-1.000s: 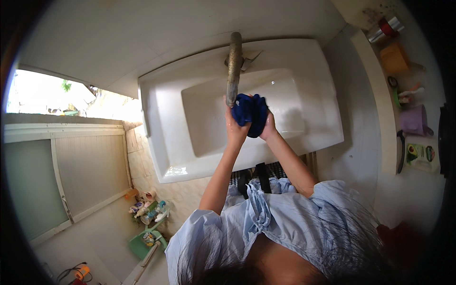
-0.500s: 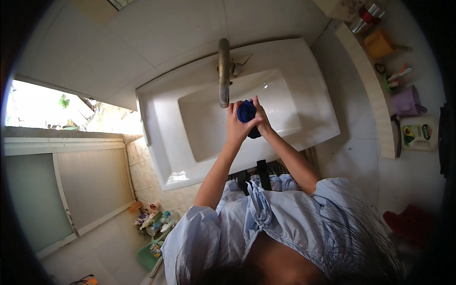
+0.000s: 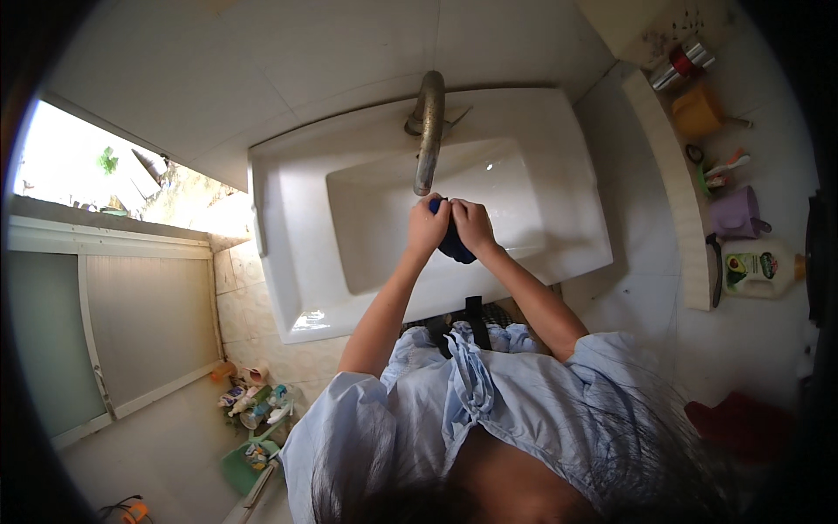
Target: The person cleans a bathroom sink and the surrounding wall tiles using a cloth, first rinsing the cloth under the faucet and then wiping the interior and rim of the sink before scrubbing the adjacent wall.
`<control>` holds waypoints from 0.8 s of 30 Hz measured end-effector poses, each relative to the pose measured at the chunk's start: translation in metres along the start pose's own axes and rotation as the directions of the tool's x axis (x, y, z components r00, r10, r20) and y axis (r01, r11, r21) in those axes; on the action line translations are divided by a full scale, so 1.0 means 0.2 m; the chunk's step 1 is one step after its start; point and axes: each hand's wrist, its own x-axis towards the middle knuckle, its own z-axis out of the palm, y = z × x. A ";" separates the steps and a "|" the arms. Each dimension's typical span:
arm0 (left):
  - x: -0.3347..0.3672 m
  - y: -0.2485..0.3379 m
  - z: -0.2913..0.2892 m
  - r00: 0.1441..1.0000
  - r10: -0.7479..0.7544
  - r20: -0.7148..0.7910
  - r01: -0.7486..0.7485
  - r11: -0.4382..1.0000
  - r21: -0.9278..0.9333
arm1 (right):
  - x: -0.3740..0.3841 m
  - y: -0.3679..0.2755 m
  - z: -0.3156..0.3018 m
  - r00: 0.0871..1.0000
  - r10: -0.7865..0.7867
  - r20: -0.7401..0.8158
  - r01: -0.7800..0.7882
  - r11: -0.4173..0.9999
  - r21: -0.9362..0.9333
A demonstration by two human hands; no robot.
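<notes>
A dark blue cloth (image 3: 455,245) is bunched between my two hands over the white sink (image 3: 367,218). My left hand (image 3: 427,229) is closed round its left side, and a bit of blue shows above the fingers. Pressed close beside it, my right hand (image 3: 472,229) is closed on the other side, knuckles up. Part of the cloth hangs below between the wrists. Just above my hands ends the spout of a worn metal faucet (image 3: 428,140); I cannot make out any water running from it.
On the right, a ledge (image 3: 676,192) holds a purple cup (image 3: 735,213), an orange cup (image 3: 696,111) and a pale bottle (image 3: 758,270). Several bottles (image 3: 257,404) and a green basin (image 3: 242,467) are on the floor at lower left. A red cloth (image 3: 742,426) lies lower right.
My hands have turned over from cupping the balled cloth to gripping it with knuckles up, side by side. The cloth now hangs lower between them. The view has shifted slightly.
</notes>
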 end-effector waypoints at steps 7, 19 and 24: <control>-0.13 -0.04 -0.03 0.643 -0.282 0.712 0.745 0.446 -0.496 | 0.05 -0.16 -0.13 0.872 0.100 0.479 0.185 0.838 -0.513; -0.09 0.02 0.01 0.974 -0.199 0.105 0.206 0.604 -0.770 | -0.11 0.08 -0.14 0.450 0.131 0.883 -0.881 -0.098 0.463; -0.13 -0.01 -0.02 0.961 -0.222 0.163 0.272 0.658 -0.702 | -0.11 -0.07 -0.05 0.523 0.458 0.719 -0.805 -0.012 0.593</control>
